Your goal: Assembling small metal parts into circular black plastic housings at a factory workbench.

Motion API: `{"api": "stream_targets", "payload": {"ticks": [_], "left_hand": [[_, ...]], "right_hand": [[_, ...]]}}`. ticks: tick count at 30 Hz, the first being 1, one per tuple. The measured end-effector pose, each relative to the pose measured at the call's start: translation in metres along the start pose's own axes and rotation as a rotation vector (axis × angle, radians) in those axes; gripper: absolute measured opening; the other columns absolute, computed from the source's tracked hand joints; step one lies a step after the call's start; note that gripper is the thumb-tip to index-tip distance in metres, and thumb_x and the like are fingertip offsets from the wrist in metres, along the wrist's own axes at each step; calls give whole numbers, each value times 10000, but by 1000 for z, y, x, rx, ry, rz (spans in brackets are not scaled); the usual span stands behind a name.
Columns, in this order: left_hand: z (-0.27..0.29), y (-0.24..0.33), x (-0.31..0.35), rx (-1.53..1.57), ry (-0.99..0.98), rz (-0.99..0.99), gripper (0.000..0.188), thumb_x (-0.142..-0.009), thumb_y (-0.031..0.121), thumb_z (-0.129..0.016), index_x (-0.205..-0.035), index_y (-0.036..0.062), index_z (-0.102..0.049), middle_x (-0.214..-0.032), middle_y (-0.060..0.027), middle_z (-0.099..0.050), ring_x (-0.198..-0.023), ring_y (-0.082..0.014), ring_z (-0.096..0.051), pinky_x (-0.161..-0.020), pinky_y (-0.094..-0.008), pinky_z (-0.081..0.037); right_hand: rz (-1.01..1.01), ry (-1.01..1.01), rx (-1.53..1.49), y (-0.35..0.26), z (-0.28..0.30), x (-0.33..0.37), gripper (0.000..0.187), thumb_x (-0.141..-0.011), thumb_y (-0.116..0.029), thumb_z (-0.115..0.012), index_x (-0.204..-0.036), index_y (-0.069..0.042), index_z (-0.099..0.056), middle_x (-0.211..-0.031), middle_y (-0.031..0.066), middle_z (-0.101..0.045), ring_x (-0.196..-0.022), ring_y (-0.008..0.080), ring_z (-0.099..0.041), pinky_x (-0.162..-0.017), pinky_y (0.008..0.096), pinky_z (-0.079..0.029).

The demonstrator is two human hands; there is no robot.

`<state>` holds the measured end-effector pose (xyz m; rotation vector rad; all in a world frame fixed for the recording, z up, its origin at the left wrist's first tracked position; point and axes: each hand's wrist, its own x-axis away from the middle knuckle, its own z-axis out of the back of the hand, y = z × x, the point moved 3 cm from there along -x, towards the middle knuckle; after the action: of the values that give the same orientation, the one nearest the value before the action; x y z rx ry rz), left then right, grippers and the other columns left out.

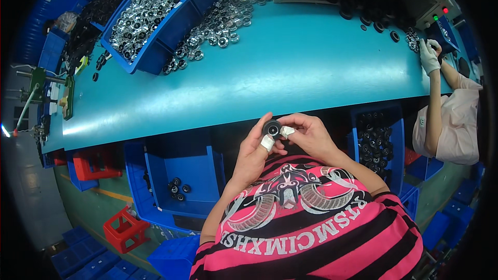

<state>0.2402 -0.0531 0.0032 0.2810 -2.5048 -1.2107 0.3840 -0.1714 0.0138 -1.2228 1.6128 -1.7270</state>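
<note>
In front of my body, just off the table's near edge, I hold a small black wheel with a pale ring round its centre. My left hand grips it from the left, fingers wrapped behind and thumb at its lower side. My right hand pinches its right side between thumb and fingers. White tape covers both thumbs. Similar black wheels lie in the blue bin below on the left, and more black wheels fill a blue bin on the right.
On the turquoise table, a blue crate holds many shiny round parts, with loose shiny parts beside it. Black rings lie at the far right. A co-worker's gloved hand works there. Red stools stand at the lower left.
</note>
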Motion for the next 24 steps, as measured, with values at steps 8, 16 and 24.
{"api": "stream_targets", "payload": {"ticks": [8,16,24], "left_hand": [[2,11,-3,182,-22,22,618,-1097,312,-551,-1590,-4,-351,-1253,-187,-643,-1002,-237,-678,-876,-428,-621],[107,58,99,-1286,545,-18,550,-907,260,-722,-1380,23,-569,-1093,-210,-692,-958,-340,-694,-856,-468,-581],[152,66,193,-1700,877,95,464,-806,140,-798,-1247,32,-701,-933,-200,-707,-860,-390,-685,-804,-485,-539]], "right_hand": [[61,17,54,-14,1,1,270,-942,-77,-708,-1201,-11,-750,-983,67,-764,-810,64,-671,-719,231,-549],[529,279,635,-87,99,-92,293,-871,-187,-749,-1132,-57,-773,-990,134,-739,-852,245,-703,-794,362,-565],[393,595,1461,-142,196,-279,566,-893,-376,-721,-1417,-191,-615,-1456,103,-563,-1374,331,-475,-1104,536,-416]]}}
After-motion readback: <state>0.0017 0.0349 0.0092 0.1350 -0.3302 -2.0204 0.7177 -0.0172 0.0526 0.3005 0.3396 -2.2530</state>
